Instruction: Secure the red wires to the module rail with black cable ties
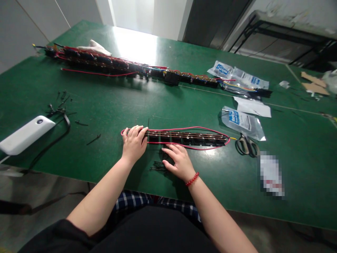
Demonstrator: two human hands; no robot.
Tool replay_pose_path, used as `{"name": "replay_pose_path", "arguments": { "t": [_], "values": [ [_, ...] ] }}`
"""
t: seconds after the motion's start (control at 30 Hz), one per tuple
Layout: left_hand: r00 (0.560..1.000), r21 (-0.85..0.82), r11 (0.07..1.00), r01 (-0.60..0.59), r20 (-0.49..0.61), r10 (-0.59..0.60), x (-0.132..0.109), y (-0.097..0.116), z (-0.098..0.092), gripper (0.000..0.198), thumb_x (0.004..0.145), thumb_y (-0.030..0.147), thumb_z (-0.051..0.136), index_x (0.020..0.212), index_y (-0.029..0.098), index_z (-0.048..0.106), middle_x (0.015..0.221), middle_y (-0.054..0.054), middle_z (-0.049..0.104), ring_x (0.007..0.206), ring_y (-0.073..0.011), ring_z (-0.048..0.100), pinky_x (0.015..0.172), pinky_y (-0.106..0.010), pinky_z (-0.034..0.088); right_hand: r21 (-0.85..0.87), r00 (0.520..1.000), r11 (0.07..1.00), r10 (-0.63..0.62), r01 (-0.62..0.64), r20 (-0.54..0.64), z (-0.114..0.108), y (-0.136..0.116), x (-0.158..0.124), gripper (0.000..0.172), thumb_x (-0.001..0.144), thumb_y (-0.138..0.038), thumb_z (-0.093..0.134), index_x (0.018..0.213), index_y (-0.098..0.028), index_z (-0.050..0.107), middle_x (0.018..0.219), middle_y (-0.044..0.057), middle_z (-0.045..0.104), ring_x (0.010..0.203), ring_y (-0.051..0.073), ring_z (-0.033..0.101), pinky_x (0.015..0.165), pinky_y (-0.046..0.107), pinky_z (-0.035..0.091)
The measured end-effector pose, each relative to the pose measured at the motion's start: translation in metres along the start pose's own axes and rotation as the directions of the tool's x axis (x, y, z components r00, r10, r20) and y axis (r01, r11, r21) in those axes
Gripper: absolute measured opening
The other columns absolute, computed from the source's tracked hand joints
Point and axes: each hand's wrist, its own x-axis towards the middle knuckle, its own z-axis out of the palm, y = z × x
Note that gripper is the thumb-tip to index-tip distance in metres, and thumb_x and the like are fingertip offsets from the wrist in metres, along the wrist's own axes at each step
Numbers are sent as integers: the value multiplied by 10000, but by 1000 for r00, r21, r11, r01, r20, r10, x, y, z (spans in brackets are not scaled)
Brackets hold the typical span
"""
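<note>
Strip (187, 138): Ringed by a loop of red wire (197, 127), the black strip lay lengthwise on the table (302, 158), in front of the seated worker.
Left hand (134, 142): Its fingers, bent and close-set, covered the strip's left end; whether they pinched it or merely pressed could not be told.
Upright tie (148, 122): A thin dark piece, apparently a cable tie, stood beside the left fingertips.
Right hand (181, 163): Its fingers were spread, pinching nothing visible, by the strip's near edge; contact was unclear.
Pile (157, 166): Similar dark pieces lay loose just beside the right thumb.
Wire loop: Bowed away from the strip's right half, it suggested that the step in hand was binding wire to strip.
Tie work: The next move seemed to call for a steady left hold while the right fingers closed a tie.
Scissors (246, 145): They lay near the strip's right end.
</note>
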Motion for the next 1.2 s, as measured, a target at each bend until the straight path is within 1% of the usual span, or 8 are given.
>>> {"name": "replay_pose_path", "arguments": {
  "t": [0.27,0.43,0.5,0.6,0.67,0.9,1.03,1.2],
  "values": [
    [1000,-1,1000,11,17,-11,2,2,-2,392,919,274,527,1308,282,565,1321,-91,621,1283,-285,514,1162,-561,235,91,996,996,-4,12,-93,1,0,-3,224,858,-337,618,1038,-227,696,1232,82,688,1197,263,580,1057,487,444],
    [1000,-10,1000,18,20,-18,2,1,-1,395,916,273,529,1310,285,562,1327,-92,614,1291,-286,506,1163,-564,232,178,997,982,-47,57,-62,-4,0,-8,149,870,-292,593,969,-249,695,1174,47,723,1184,245,606,1047,486,457],
    [999,-19,1000,24,26,-24,2,0,-1,397,915,274,530,1310,285,563,1333,-92,610,1295,-288,503,1167,-566,225,200,997,977,-67,73,-36,-6,-2,-12,255,847,-331,631,1085,-250,672,1218,57,706,1225,257,587,1058,499,451],
    [999,-23,999,29,32,-28,2,0,0,398,915,275,530,1311,284,560,1342,-88,605,1302,-287,500,1171,-561,219,187,994,977,-105,101,11,-5,-6,-19,587,768,-432,736,1293,-232,568,1305,92,658,1289,290,545,1090,540,420],
    [999,-17,1000,25,28,-24,1,0,-1,394,916,274,529,1309,282,560,1341,-87,606,1302,-285,500,1170,-556,221,161,994,981,-108,104,18,-2,-9,-25,642,761,-413,760,1333,-232,533,1314,93,652,1295,288,543,1099,550,411],
    [1000,-19,1000,17,17,-17,1,1,-2,393,919,269,528,1310,288,556,1336,-84,612,1298,-279,503,1168,-549,225,137,994,988,-62,75,-93,9,-14,-29,223,895,-214,622,1113,-249,649,1167,48,722,1130,223,636,1027,478,476],
    [999,-24,999,25,29,-24,2,1,-3,390,925,276,515,1312,283,558,1342,-84,608,1307,-279,498,1173,-546,222,143,989,987,-51,71,-142,9,-15,-26,115,898,-192,614,979,-244,677,1052,33,736,995,202,649,951,427,501],
    [998,-9,999,36,50,-35,1,1,-3,388,935,296,502,1319,272,557,1358,-79,599,1320,-269,486,1185,-529,203,147,984,985,-66,90,-167,9,-14,-25,100,886,-164,616,920,-239,672,1026,26,733,981,200,634,928,405,490]
  ]
}}
